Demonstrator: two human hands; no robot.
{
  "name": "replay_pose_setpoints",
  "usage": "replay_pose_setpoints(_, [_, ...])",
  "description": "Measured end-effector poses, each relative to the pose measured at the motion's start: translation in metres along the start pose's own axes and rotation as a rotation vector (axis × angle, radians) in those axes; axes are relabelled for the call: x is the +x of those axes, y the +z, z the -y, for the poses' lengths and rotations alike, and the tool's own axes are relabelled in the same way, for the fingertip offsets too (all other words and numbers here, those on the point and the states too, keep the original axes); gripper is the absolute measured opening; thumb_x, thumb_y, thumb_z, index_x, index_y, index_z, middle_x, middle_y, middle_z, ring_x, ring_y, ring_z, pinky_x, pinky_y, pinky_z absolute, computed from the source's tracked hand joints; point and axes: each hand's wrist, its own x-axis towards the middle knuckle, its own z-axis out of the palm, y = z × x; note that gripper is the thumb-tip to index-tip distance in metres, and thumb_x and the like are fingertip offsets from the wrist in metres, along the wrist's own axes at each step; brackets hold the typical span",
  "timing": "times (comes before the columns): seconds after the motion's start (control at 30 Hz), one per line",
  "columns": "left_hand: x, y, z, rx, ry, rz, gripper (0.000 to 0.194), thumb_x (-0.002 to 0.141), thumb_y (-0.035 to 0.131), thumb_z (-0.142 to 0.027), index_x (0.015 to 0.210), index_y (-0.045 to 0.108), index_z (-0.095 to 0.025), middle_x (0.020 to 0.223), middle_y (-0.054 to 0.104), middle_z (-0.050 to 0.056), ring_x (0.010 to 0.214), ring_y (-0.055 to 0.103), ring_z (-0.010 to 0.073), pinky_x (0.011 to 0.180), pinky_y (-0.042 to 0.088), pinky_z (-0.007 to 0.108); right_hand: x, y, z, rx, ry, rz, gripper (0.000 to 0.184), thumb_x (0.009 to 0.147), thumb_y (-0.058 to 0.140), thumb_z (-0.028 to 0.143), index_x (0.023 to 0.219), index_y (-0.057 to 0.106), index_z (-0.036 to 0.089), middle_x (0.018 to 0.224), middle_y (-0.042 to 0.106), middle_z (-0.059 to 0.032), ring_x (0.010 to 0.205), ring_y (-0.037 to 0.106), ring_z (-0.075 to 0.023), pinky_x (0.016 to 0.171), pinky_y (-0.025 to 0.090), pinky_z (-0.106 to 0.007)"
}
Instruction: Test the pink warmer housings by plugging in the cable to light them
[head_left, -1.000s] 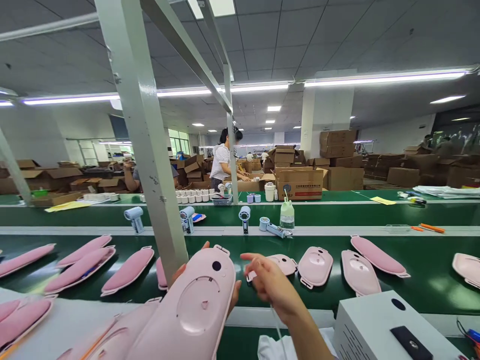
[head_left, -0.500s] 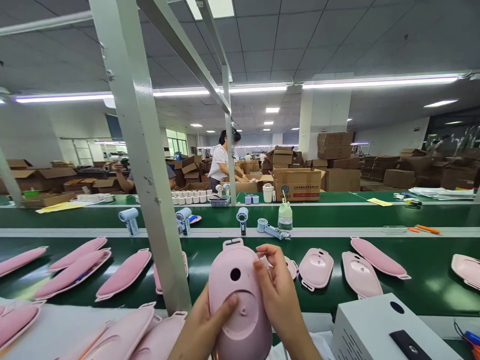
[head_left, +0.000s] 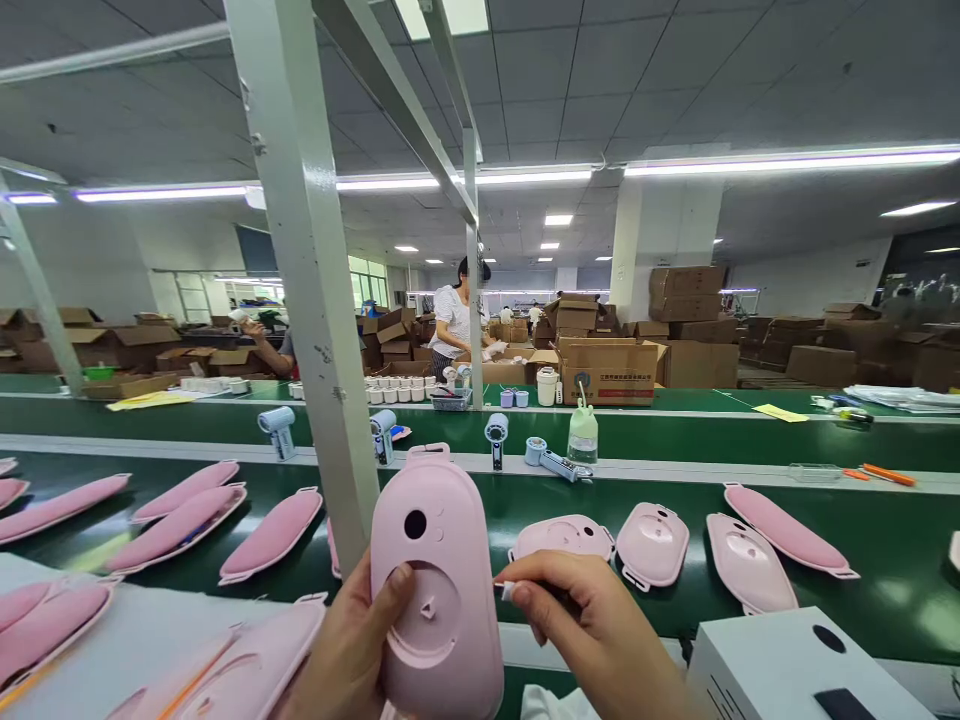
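My left hand (head_left: 352, 650) is closed round a pink oval plastic shell (head_left: 439, 580), holding it upright with its back toward me; the thumb rests on its recessed round panel. The shell has a dark round hole near its top. My right hand (head_left: 592, 630) is beside the shell's right edge, thumb and forefinger pinched on a small white piece (head_left: 505, 591) that almost touches the shell.
More pink shells (head_left: 652, 545) and pink cushioned halves (head_left: 274, 535) lie on the green conveyor (head_left: 885, 540). A grey metal post (head_left: 315, 300) stands just left of the held shell. A white machine box (head_left: 802, 670) sits at lower right. Small handheld fans (head_left: 496, 437) and a bottle (head_left: 583, 432) stand beyond. A person works at cartons farther off.
The shell has swung from tilted to upright and risen. My right hand came off the shell's front and now pinches a small white piece at its right edge.
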Motion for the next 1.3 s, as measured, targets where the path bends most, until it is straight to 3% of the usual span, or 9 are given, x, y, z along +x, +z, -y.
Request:
replay_pose_setpoints(0.1, [-0.003, 0.0, -0.001, 0.059, 0.002, 0.005, 0.081, 0.05, 0.086, -0.053, 0.119, 0.058, -0.021, 0.09, 0.074, 0.005, 0.052, 0.06, 0.0152, 0.048, 0.048, 0.023, -0.002, -0.002, 0.001, -0.129, -0.045, 0.003, 0.026, 0.089, 0.048, 0.029, 0.087, 0.071, 0.017, 0.071, 0.065, -0.0048, 0.061, 0.056, -0.0176, 0.058, 0.039, -0.026])
replay_pose_setpoints(0.23, [0.001, -0.007, 0.001, 0.135, -0.011, 0.002, 0.082, 0.05, 0.088, -0.048, 0.12, 0.056, -0.021, 0.086, 0.074, 0.004, 0.056, 0.063, 0.0166, 0.05, 0.049, 0.022, -0.004, -0.003, 0.0, -0.085, 0.003, 0.057, 0.029, 0.086, 0.05, 0.02, 0.112, 0.064, 0.021, 0.067, 0.061, 0.0005, 0.063, 0.058, -0.0176, 0.061, 0.042, -0.025])
replay_pose_setpoints(0.47, [0.006, -0.009, 0.0, 0.298, 0.081, 0.035, 0.081, 0.059, 0.08, -0.056, 0.128, 0.055, -0.023, 0.11, 0.072, 0.01, 0.104, 0.064, 0.0316, 0.054, 0.051, 0.021, 0.006, 0.004, -0.014, 0.054, 0.011, 0.064, 0.032, 0.087, 0.048, 0.019, 0.119, 0.054, 0.022, 0.068, 0.059, 0.0033, 0.062, 0.056, -0.0156, 0.06, 0.043, -0.025])
replay_pose_setpoints(0.57, [0.005, -0.009, -0.004, 0.309, 0.079, 0.032, 0.083, 0.058, 0.079, -0.058, 0.129, 0.055, -0.022, 0.112, 0.072, 0.01, 0.106, 0.063, 0.0327, 0.053, 0.051, 0.021, 0.008, 0.007, -0.019, 0.14, 0.026, 0.101, 0.03, 0.086, 0.05, 0.02, 0.116, 0.055, 0.022, 0.067, 0.059, 0.0036, 0.056, 0.054, -0.0144, 0.054, 0.044, -0.024])
replay_pose_setpoints(0.67, [0.006, -0.011, -0.005, 0.277, 0.059, 0.044, 0.078, 0.06, 0.078, -0.058, 0.126, 0.055, -0.024, 0.116, 0.07, 0.009, 0.105, 0.063, 0.0316, 0.056, 0.052, 0.021, 0.008, 0.006, -0.018, 0.199, 0.033, 0.103, 0.023, 0.085, 0.052, 0.022, 0.106, 0.059, 0.019, 0.068, 0.064, 0.0014, 0.062, 0.06, -0.0165, 0.064, 0.048, -0.027])
replay_pose_setpoints(0.8, [0.007, -0.013, -0.007, 0.299, 0.081, 0.042, 0.078, 0.058, 0.08, -0.058, 0.124, 0.056, -0.025, 0.111, 0.071, 0.007, 0.101, 0.064, 0.0284, 0.058, 0.052, 0.02, 0.008, -0.001, -0.007, 0.07, 0.097, 0.113, 0.016, 0.087, 0.053, 0.024, 0.096, 0.064, 0.018, 0.078, 0.074, -0.0043, 0.079, 0.067, -0.022, 0.077, 0.045, -0.031])
replay_pose_setpoints(1.0, [0.006, -0.01, -0.009, 0.275, 0.061, 0.047, 0.076, 0.059, 0.08, -0.055, 0.124, 0.056, -0.025, 0.107, 0.072, 0.007, 0.091, 0.066, 0.0262, 0.057, 0.052, 0.022, 0.008, -0.002, 0.003, -0.021, 0.134, 0.127, 0.013, 0.083, 0.058, 0.021, 0.088, 0.069, 0.019, 0.088, 0.075, -0.0045, 0.086, 0.066, -0.0225, 0.076, 0.045, -0.028])
replay_pose_setpoints(1.13, [0.005, -0.006, -0.004, 0.256, 0.061, 0.072, 0.082, 0.059, 0.08, -0.054, 0.129, 0.052, -0.021, 0.107, 0.071, 0.009, 0.095, 0.065, 0.0273, 0.056, 0.05, 0.021, 0.012, 0.006, -0.001, -0.033, 0.143, 0.161, 0.017, 0.085, 0.056, 0.025, 0.09, 0.069, 0.017, 0.085, 0.073, -0.0063, 0.077, 0.067, -0.021, 0.07, 0.046, -0.026])
replay_pose_setpoints(1.3, [0.009, -0.006, -0.007, 0.307, 0.079, 0.075, 0.079, 0.055, 0.081, -0.058, 0.12, 0.06, -0.021, 0.102, 0.073, 0.007, 0.098, 0.065, 0.0297, 0.058, 0.052, 0.021, 0.006, 0.0, -0.011, -0.312, 0.089, 0.141, 0.023, 0.089, 0.048, 0.029, 0.078, 0.065, 0.018, 0.058, 0.065, -0.0024, 0.057, 0.058, -0.0183, 0.057, 0.037, -0.026])
